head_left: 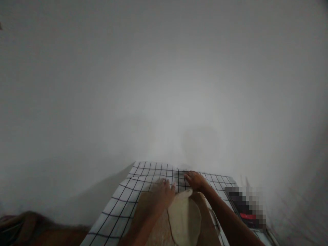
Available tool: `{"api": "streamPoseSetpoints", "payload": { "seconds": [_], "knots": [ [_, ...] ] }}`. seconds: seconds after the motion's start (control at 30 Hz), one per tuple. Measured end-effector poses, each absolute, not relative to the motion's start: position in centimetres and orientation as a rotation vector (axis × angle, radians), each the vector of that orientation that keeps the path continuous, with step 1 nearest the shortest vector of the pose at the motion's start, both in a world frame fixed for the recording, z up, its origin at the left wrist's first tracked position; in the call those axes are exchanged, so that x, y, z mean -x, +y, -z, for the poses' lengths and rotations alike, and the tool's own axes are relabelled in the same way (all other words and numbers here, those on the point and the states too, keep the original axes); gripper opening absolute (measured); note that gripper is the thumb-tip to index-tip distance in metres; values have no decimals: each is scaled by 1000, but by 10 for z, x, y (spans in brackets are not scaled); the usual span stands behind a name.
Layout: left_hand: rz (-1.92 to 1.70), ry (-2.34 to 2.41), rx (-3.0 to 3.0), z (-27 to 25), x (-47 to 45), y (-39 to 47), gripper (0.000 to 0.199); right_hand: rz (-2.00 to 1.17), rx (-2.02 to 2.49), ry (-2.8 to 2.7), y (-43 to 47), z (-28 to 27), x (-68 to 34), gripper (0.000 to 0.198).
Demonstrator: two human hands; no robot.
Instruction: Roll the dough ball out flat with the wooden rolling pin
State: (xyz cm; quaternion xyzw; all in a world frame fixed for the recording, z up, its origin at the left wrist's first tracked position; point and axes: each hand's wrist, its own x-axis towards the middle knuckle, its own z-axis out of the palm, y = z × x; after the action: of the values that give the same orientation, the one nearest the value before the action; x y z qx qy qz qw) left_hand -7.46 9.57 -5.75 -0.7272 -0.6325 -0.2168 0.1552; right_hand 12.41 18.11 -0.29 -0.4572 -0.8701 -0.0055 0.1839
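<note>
A flat, pale sheet of what looks like rolled dough (pixel 183 218) lies on a wooden board (pixel 157 230). Its narrow far end is slightly raised or folded near the board's far edge. My left hand (pixel 165 193), somewhat blurred, is over the board's far left part beside the dough, fingers spread and nothing visible in them. Just beyond the dough's far tip, my right hand (pixel 196 180) is low over the checked cloth (pixel 120 201), its fingers loosely bent and apart. I cannot tell whether either hand touches the dough.
A plain wall (pixel 164 85) rises directly behind the table. To the right is a dark, pixelated item with a red part (pixel 248 216). Brown wooden furniture (pixel 28 225) stands low at the left.
</note>
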Motion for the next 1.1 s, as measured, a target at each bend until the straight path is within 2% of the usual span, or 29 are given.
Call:
{"api": "streamPoseSetpoints", "payload": {
  "seconds": [0.17,0.43,0.5,0.67,0.77,0.93,1.03,1.1],
  "knots": [
    [630,-1936,1955,67,65,94,40,30,1208,-2517,167,10,-135,19],
    [733,-1621,2098,63,67,66,37,95,1281,-2326,88,30,-165,33],
    [716,-1498,2150,65,71,50,42,123,1233,-2271,63,36,-168,36],
    [677,-1223,2147,76,85,15,70,212,1134,-2207,19,69,-180,31],
    [616,-1115,2142,79,94,13,76,159,1179,-2189,14,83,-187,39],
    [470,-1233,2243,66,94,37,60,2,1196,-2227,37,59,-178,37],
    [363,-1410,2288,53,82,62,45,20,1296,-2224,64,39,-169,35],
    [319,-1453,2291,45,75,81,46,79,1414,-2223,82,34,-164,32]
  ]
}}
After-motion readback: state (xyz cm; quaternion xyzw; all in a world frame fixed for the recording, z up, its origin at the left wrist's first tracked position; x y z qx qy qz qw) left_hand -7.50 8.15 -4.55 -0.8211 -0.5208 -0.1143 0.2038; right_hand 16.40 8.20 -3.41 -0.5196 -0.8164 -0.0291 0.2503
